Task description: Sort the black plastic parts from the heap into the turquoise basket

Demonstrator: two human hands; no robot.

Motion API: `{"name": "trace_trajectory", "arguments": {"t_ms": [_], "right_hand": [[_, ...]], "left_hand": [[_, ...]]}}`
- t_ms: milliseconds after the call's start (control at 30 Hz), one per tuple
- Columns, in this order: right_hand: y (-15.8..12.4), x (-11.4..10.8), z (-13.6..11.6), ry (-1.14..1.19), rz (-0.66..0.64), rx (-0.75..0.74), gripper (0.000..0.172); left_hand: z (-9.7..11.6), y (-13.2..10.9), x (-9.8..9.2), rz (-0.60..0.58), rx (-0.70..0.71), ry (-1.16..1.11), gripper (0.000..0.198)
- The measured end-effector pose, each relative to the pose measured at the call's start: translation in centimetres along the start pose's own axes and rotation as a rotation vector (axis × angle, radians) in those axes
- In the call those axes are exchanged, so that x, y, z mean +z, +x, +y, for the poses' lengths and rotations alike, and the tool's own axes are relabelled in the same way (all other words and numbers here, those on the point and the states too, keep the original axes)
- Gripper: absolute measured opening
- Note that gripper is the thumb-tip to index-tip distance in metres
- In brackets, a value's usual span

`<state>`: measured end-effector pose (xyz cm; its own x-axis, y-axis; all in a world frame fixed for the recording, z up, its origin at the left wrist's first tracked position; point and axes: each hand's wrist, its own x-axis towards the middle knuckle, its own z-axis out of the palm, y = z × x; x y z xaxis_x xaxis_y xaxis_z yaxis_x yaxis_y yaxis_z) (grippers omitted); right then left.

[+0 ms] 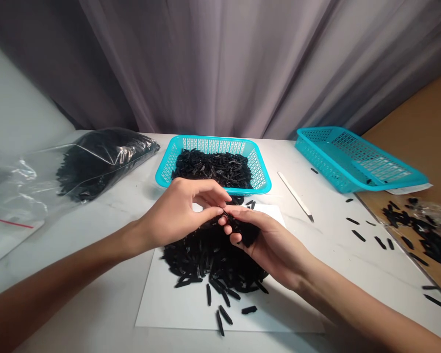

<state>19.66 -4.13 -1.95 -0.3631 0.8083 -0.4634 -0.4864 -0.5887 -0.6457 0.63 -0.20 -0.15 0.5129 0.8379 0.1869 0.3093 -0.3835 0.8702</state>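
From here my right hand (274, 247) is closed narrow, its curled fingers (238, 220) holding a small bunch of matte black plastic slivers (248, 233) against the palm side. My left hand (180, 213) sits just beside it, thumb and forefinger drawn narrow. At those fingertips a thin dark sliver seems to run across to the bunch, though I cannot tell whether the left hand really grips it.

The slivers look light, stiff and slim, probably brittle if bent and prone to slipping apart, so I would pinch one by its middle, not its tip.

Directly below both hands lies a loose heap of black slivers (209, 262) on a white paper sheet (176, 314). Ahead of my hands, a turquoise perforated plastic basket (213, 143) holds more. Farther ahead of my left hand lies a clear plastic bag of black pieces (103, 164). Ahead of my right hand are a white slender-handled knife (294, 193), an empty-looking turquoise perforated basket (356, 159) and stray black pieces (358, 235).
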Motion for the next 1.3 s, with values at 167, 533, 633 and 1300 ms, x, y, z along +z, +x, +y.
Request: {"name": "trace_trajectory", "arguments": {"t_ms": [167,533,633,1300], "right_hand": [[-0.1,-0.3,-0.4,-0.130,-0.017,-0.004,0.014],[-0.1,-0.7,-0.7,-0.225,-0.039,-0.023,0.022],[0.0,-0.8,-0.7,-0.218,-0.045,-0.023,0.024],[0.0,-0.9,-1.4,-0.214,0.006,-0.097,0.029]], "left_hand": [[-0.4,0.2,0.1,0.090,-0.014,-0.031,0.012],[-0.6,0.1,0.3,0.088,0.015,-0.038,0.012],[-0.6,0.1,0.2,0.105,0.015,-0.043,0.011],[-0.5,0.0,0.3,0.169,0.058,-0.107,0.011]]}}
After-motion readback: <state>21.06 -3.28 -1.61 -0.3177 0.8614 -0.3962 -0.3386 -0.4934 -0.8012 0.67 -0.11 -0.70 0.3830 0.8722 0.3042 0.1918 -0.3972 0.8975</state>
